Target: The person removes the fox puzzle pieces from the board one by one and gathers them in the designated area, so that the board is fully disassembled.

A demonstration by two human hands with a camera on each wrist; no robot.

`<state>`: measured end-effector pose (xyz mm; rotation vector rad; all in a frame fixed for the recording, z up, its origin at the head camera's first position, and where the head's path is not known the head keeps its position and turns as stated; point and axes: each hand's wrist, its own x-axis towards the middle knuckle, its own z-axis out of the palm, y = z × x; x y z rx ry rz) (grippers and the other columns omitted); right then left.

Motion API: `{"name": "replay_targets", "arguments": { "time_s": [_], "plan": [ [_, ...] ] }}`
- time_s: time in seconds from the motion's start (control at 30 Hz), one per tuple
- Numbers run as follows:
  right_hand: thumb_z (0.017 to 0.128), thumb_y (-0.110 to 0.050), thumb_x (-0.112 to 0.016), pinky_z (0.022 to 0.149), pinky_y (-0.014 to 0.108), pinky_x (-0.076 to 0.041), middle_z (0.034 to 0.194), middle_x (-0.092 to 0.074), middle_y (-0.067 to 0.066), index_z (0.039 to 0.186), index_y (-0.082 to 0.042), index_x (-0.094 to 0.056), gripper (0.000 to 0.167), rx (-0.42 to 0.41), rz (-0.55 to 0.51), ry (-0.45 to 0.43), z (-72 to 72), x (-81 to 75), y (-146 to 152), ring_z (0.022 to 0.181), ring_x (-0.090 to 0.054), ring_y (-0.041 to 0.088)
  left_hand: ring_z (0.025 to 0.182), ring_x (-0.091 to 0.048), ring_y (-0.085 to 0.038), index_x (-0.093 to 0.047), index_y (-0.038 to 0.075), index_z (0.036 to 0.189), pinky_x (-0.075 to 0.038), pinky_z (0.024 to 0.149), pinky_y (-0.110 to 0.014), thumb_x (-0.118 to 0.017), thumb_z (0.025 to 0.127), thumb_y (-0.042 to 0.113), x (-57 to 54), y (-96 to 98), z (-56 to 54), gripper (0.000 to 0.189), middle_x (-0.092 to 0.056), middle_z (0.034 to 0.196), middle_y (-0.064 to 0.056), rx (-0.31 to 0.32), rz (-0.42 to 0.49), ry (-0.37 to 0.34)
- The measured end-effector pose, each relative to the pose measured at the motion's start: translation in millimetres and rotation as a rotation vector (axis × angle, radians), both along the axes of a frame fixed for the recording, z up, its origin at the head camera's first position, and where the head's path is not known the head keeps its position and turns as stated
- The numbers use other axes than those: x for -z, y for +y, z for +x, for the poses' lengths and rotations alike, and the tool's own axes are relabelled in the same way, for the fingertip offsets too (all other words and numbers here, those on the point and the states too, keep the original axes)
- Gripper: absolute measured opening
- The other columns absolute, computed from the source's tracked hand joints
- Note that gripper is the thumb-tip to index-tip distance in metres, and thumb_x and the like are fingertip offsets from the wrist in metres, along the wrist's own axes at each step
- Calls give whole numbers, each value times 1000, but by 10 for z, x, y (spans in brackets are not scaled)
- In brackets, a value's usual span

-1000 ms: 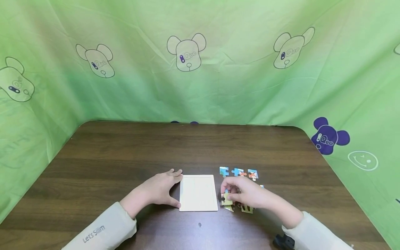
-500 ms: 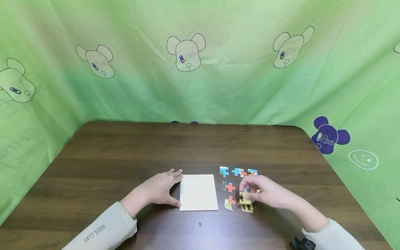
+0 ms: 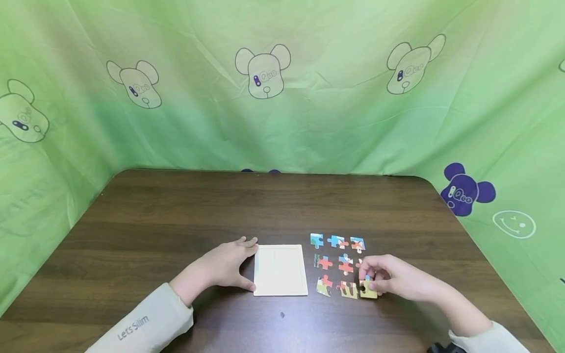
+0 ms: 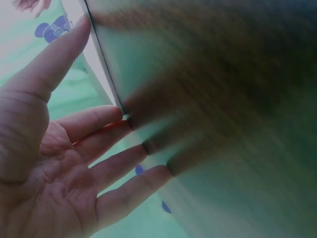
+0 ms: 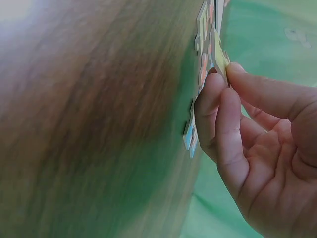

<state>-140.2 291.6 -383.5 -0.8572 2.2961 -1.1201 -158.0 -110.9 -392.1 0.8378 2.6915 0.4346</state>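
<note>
A pale square puzzle tray (image 3: 280, 270) lies flat on the table. My left hand (image 3: 222, 264) rests at its left side, fingers spread, thumb at the lower corner; the left wrist view shows the straight fingers (image 4: 119, 188) and thumb along the tray's edge. To the right, my right hand (image 3: 393, 277) pinches a yellow jigsaw piece (image 3: 368, 290) between thumb and fingers, low over the bottom right of the laid-out pieces. In the right wrist view the yellow piece (image 5: 220, 57) is seen nearly edge-on. The fingers partly cover another piece just above it.
Several picture jigsaw pieces (image 3: 346, 264) lie in loose rows right of the tray, blue (image 3: 317, 240) at the back, red and yellow nearer. A small dark spot (image 3: 282, 315) is on the brown table (image 3: 212, 206). A green printed curtain (image 3: 265, 127) surrounds the table.
My right hand has carried the yellow piece rightward, from beside the tray to the right end of the front row, uncovering the pieces on the left. My left hand has stayed at the tray.
</note>
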Motion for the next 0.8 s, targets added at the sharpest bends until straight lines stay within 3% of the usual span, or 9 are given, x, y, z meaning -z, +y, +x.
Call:
{"name": "replay_targets", "arguments": {
  "time_s": [0.4,0.8],
  "plan": [
    [87,6,-61,56,22,-49,74,-57,-2,94,-8,-61,16,-15,-2,39,5,28,123,68,-53,-1,145,-38,-39,-49,-2,144,-36,116,-49,-85,75,40,-1,-6,1,89,-42,156,-15,-6,8,-6],
    [84,2,-68,59,21,-47,78,-61,-5,96,-12,-64,19,-18,38,147,9,54,153,72,-53,-2,145,-38,-38,-49,-1,144,-37,116,-51,-85,75,41,-1,-2,10,89,-42,156,-14,-10,10,-9]
  ]
}}
